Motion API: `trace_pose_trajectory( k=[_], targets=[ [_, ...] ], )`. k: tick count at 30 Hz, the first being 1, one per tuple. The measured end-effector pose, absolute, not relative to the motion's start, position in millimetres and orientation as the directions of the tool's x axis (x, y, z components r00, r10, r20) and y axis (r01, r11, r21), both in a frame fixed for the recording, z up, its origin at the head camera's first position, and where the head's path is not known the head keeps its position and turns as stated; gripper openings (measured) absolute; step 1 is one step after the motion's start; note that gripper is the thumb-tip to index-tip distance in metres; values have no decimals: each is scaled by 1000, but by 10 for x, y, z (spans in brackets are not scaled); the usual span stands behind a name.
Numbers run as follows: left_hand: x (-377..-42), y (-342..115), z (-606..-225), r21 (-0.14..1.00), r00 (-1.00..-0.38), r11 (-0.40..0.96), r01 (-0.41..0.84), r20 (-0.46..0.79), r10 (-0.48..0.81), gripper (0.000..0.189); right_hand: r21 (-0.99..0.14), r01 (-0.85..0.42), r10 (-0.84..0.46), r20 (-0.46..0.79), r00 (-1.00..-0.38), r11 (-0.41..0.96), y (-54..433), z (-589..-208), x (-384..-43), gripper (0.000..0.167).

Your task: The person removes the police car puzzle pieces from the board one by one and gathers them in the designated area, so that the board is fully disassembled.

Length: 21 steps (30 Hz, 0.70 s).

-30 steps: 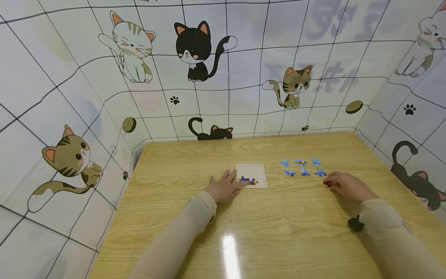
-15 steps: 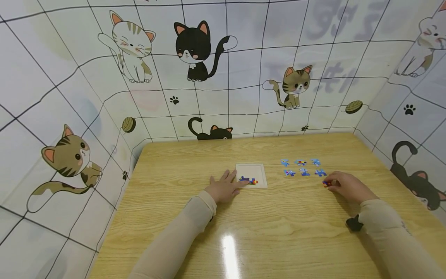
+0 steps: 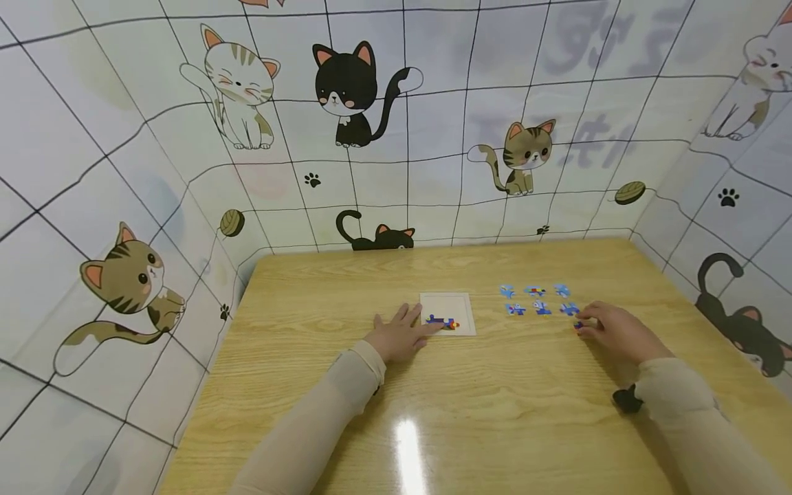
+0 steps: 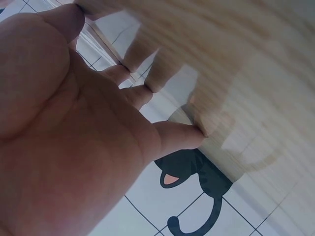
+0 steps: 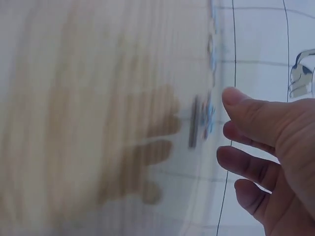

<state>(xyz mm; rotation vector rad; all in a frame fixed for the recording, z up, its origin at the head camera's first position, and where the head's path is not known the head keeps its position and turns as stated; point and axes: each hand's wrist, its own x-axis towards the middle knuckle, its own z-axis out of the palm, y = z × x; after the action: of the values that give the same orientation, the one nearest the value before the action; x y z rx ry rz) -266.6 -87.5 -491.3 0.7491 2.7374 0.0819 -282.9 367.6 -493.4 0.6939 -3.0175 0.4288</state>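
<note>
My left hand lies spread at the left side of a square white puzzle tray. One finger reaches over the joined dark-blue and coloured jigsaw pieces along the tray's near edge. The left wrist view shows the palm with the fingertips down at the wooden surface. On the right, my right hand hovers with its fingertips close to a small dark, colourful jigsaw piece. In the right wrist view a gap separates the loosely bent fingers from the piece's edge on the table.
Several blue jigsaw pieces lie in two rows between the tray and my right hand. The wooden table meets a cat-printed wall covering at the back and sides.
The right hand slid the small piece slightly left, then lifted a little off it, leaving it on the table. The left hand stays in place. The head view shifted slightly.
</note>
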Motion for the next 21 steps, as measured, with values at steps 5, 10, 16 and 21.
trace_pose_trajectory(
  k=[5,10,16,21],
  targets=[
    [-2674,-846,-4936,104,-822,869,484,-286,493,50,-295,-450,-444,92,-891,843,3317,-4835,-2837,29],
    [-2703,-849,-4934,101,-820,866,489,-287,496,50,-365,-517,-525,86,-847,774,2783,-4750,-2881,28],
    [-2732,-855,-4960,79,-827,874,479,-295,479,50,-379,-598,-631,48,-775,706,2056,-4746,-2941,27],
    [-2726,-845,-5004,96,-827,871,481,-280,488,50,-326,-630,-664,8,-748,705,1608,-4826,-2937,34]
  ],
)
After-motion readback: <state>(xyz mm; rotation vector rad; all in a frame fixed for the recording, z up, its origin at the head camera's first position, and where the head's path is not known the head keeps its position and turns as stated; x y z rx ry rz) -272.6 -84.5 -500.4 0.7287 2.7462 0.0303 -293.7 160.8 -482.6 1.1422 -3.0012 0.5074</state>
